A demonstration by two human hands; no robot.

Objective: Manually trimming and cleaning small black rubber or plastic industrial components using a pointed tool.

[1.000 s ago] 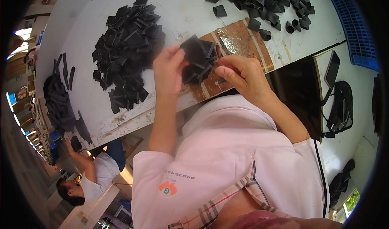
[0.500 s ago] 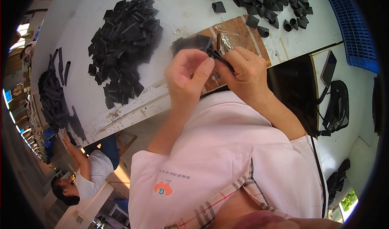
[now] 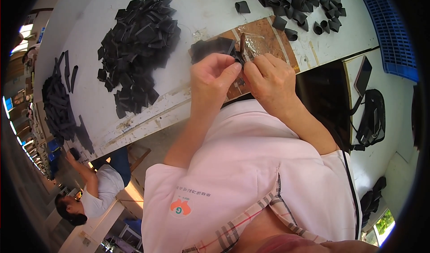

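Above the near edge of the white table [image 3: 201,9], both hands are on one small black piece [image 3: 239,58], over the brown board [image 3: 265,32]. Left hand [image 3: 215,76]: thumb and index pinched on the piece, other fingers curled behind. Right hand [image 3: 270,79]: fingers folded in, tips closed on the piece's right side; exact contact mostly hidden by the knuckles.

Thin brown rod [image 3: 242,43] stands out just beyond the fingertips; its base is hidden. Clump of black pieces [image 3: 210,48] sits just past the left hand, partly on the board.

Big heap of flat black pieces [image 3: 139,47] on the table left of the hands. Black strips [image 3: 58,107] piled further left, near the corner. Rolled black pieces [image 3: 291,2] at the far side, a couple loose by the board. Blue crate [image 3: 389,33] far right. Phone-like slab [image 3: 363,76] and black pouch [image 3: 372,123] on the right-hand surface. Co-worker [image 3: 107,181] lower left, arm stretched to the table edge.
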